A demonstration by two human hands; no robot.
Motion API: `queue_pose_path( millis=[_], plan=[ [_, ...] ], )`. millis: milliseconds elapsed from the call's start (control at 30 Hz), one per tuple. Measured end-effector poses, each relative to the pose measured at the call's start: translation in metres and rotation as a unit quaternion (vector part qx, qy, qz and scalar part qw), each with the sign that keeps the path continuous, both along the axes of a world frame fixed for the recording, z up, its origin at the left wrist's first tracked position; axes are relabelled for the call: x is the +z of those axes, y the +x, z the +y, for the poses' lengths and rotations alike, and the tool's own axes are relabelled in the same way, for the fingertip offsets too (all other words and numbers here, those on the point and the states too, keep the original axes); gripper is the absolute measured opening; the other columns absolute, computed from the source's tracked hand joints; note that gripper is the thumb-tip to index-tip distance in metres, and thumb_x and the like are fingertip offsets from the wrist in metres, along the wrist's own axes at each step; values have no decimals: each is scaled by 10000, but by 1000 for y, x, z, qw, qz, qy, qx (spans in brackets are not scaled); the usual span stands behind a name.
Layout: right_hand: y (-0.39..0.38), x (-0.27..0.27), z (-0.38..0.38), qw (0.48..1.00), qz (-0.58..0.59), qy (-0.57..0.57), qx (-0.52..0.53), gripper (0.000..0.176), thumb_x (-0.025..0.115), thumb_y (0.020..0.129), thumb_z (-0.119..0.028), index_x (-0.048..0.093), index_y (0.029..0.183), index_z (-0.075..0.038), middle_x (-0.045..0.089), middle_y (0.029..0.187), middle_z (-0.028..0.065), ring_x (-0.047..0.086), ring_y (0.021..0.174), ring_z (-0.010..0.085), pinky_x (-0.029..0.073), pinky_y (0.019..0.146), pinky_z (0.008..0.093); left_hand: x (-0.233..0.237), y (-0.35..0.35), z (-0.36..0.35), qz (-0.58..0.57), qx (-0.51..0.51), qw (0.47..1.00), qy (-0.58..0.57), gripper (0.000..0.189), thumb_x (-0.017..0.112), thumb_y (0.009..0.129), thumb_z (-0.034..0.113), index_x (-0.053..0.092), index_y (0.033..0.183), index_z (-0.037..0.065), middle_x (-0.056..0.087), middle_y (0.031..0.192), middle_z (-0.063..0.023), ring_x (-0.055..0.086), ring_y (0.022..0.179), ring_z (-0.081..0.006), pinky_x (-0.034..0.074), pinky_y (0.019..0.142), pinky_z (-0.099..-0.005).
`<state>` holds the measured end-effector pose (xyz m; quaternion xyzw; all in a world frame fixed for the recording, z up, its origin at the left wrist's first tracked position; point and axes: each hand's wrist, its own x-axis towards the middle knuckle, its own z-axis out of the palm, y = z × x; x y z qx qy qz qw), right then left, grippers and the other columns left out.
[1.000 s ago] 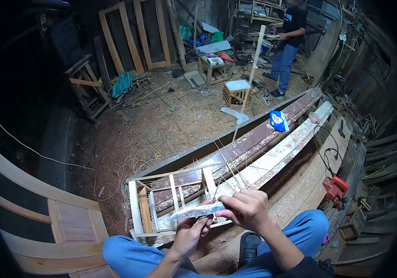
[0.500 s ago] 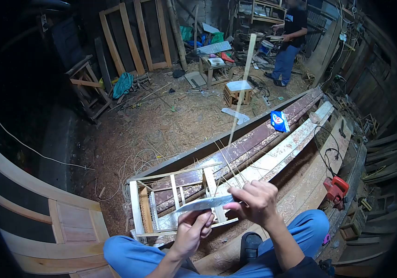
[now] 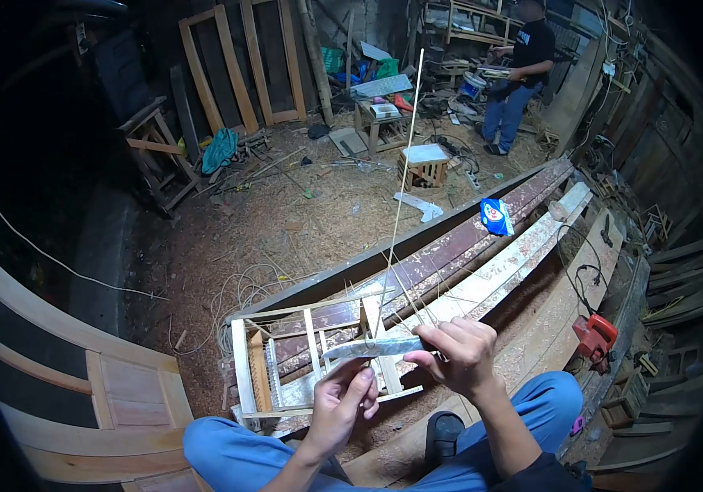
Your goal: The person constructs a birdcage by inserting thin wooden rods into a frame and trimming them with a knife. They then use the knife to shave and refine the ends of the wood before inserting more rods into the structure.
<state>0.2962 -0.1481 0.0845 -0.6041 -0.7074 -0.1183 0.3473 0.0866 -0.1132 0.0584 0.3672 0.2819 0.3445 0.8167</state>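
My right hand (image 3: 462, 357) is closed around the handle of a knife (image 3: 372, 348), whose broad blade points left. Below the blade, the fingers of my left hand (image 3: 342, 410) pinch the lower end of a long thin bamboo strip (image 3: 401, 184). The strip rises from behind the blade and leans slightly right, its edge towards me. Under and beyond my hands lies a small wooden frame (image 3: 239, 357) with slats and an orange-brown bar. Several thin strips (image 3: 407, 291) rest on the boards just past the knife.
Long boards (image 3: 520, 254) stretch away to the right, bearing a blue packet (image 3: 495, 217). A red power tool (image 3: 594, 334) with a cord sits at the right. Another person (image 3: 524, 70) stands at the back. Wooden panels (image 3: 130, 385) lie at the left.
The strip has turned from its flat side to its narrow edge, and its top has shifted left. The knife has tilted closer to level; both hands keep their hold.
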Motion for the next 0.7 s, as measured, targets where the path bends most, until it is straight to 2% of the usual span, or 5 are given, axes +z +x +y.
queue_pose_path(
  millis=[67, 167, 267, 367, 700],
  plan=[
    [-1, -1, -1, 1000, -8, -10, 6, 362, 776, 758, -427, 704, 882, -95, 547, 607, 30, 531, 521, 209, 400, 487, 335, 3, 1, 1, 1, 27, 999, 18, 221, 527, 1029, 147, 583, 1199, 18, 594, 829, -52, 419, 605, -53, 351, 489, -201],
    [-3, -8, -1, 999, -15, -16, 23, 358, 782, 749, -424, 701, 879, -99, 541, 599, 23, 528, 514, 201, 400, 479, 334, 10, -2, 3, -18, 30, 999, -28, 195, 529, 1028, 134, 601, 1155, 5, 640, 900, -84, 439, 600, -55, 359, 508, -193],
    [-8, -10, -2, 999, 7, -12, 37, 354, 779, 752, -428, 699, 875, -105, 530, 588, 15, 526, 507, 193, 399, 471, 335, 3, -5, 3, -30, 14, 999, 5, 236, 537, 1024, 128, 609, 1203, -8, 640, 884, -74, 450, 600, -48, 354, 511, -183],
    [-12, -11, -1, 999, -3, -6, 53, 360, 776, 752, -444, 701, 877, -115, 522, 581, 5, 517, 491, 183, 385, 452, 324, -3, -4, 1, 26, 3, 998, 52, 370, 538, 1025, 140, 540, 1370, 4, 632, 831, -39, 445, 598, -27, 346, 509, -176],
    [-7, -5, 0, 998, -27, 18, 54, 382, 753, 758, -500, 701, 838, -130, 486, 561, -10, 490, 486, 166, 355, 447, 313, 2, -7, -2, 43, -38, 998, 25, 391, 536, 1026, 147, 526, 1403, 42, 551, 764, 25, 397, 596, -27, 305, 524, -183]
  ],
)
